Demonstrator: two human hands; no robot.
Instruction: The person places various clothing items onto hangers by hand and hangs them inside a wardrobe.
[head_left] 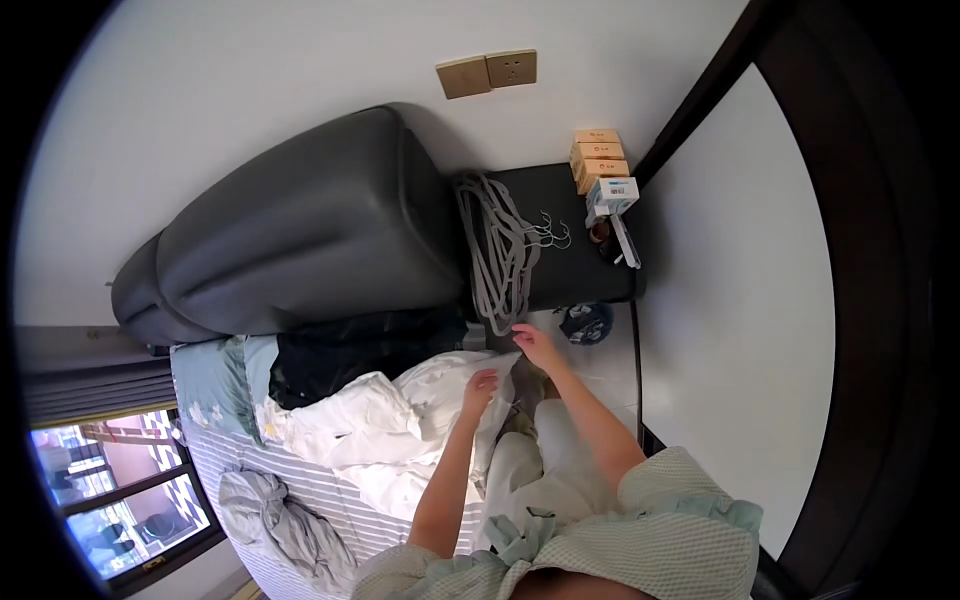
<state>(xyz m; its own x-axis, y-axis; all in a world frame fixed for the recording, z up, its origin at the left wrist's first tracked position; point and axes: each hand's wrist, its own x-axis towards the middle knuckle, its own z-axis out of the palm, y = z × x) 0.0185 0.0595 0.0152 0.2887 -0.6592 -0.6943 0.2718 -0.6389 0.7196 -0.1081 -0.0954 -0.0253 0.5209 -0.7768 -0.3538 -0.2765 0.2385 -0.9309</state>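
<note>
My left hand (482,388) hovers over or rests on the edge of a pile of white clothes (370,420) on the bed; its fingers are loosely bent with nothing visible in them. Farther out, my right hand (534,343) reaches to the lower end of a bundle of grey clothes hangers (492,255). Its fingers look slightly apart, and whether they touch the hangers I cannot tell. The hangers lie on a dark nightstand (560,280), their metal hooks pointing right. Dark clothes (370,350) lie beside the white ones.
A dark padded headboard (300,220) stands along the wall. Orange boxes (600,155) and a white-blue box (612,193) sit on the nightstand's far end. A dark blue bag-like item (586,323) is below it. Crumpled grey cloth (280,520) lies on the striped bed sheet (225,450).
</note>
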